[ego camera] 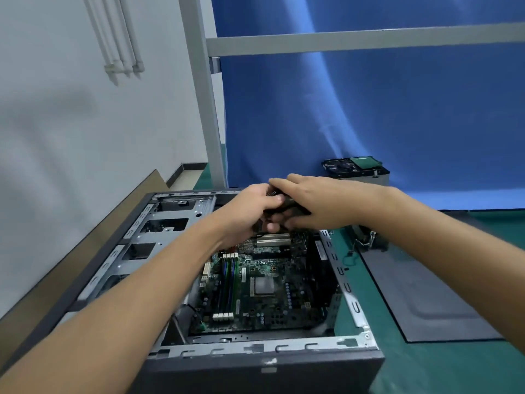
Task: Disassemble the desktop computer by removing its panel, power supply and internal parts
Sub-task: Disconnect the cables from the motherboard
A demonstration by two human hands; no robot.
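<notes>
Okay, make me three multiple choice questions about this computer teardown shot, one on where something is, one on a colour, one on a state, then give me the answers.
1. Where does the removed side panel lie?
A. right of the case
B. inside the case
C. against the wall

2. What colour is the backdrop?
A. red
B. blue
C. white

3. What are the hands doing?
A. resting on the mat
B. gripping a dark part together
C. holding a screwdriver

Answers: 1 A, the panel lies flat on the green mat beside the case. 2 B, the cloth is plainly blue. 3 B, left hand and right hand close on the dark part.
</notes>
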